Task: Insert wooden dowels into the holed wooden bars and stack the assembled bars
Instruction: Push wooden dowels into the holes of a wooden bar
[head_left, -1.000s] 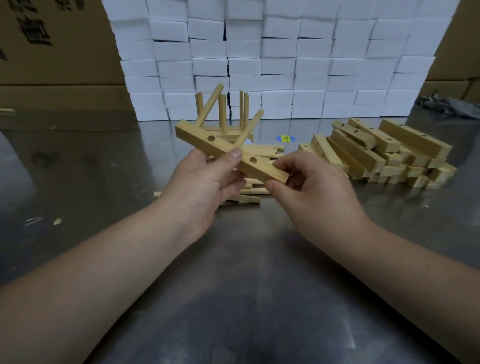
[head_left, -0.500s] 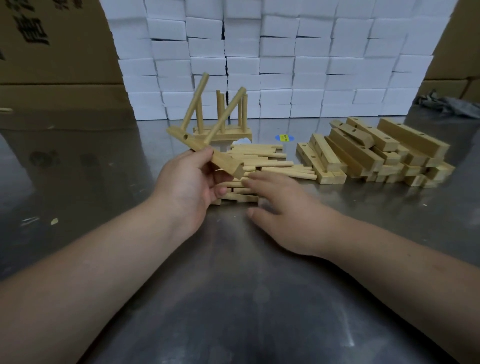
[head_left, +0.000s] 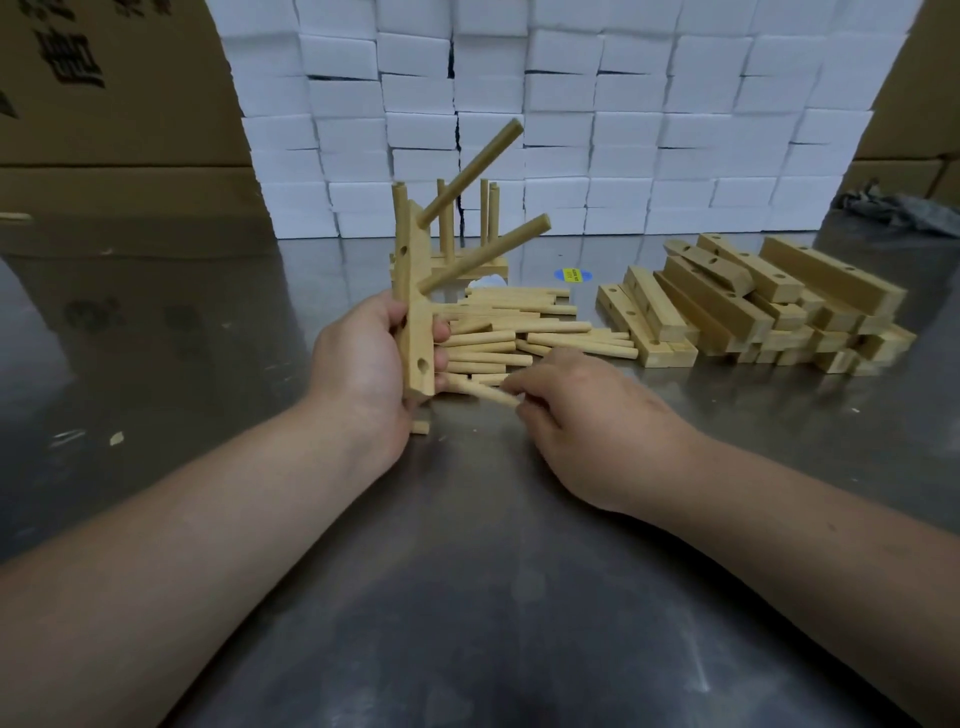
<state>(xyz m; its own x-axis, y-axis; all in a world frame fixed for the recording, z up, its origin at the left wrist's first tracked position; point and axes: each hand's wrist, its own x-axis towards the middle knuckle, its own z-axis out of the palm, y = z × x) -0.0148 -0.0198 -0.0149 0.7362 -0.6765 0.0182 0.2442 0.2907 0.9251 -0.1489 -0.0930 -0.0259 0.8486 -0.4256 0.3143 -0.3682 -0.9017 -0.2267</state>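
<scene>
Bar (head_left: 415, 312) now stands upright, gripped by left hand (head_left: 358, 364), two dowels (head_left: 483, 254) fitted, other holes open; right hand (head_left: 582, 410) pinches loose dowel (head_left: 485, 391) at table pile (head_left: 519, 322); one finished bar (head_left: 467, 269) behind, unfilled bars (head_left: 753, 306) remain.

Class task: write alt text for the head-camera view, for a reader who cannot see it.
The left hand grips a holed wooden bar upright, two dowels slanting out of it, while the right hand pinches a loose dowel from the dowel pile on the metal table. More holed bars lie heaped to the right.
</scene>
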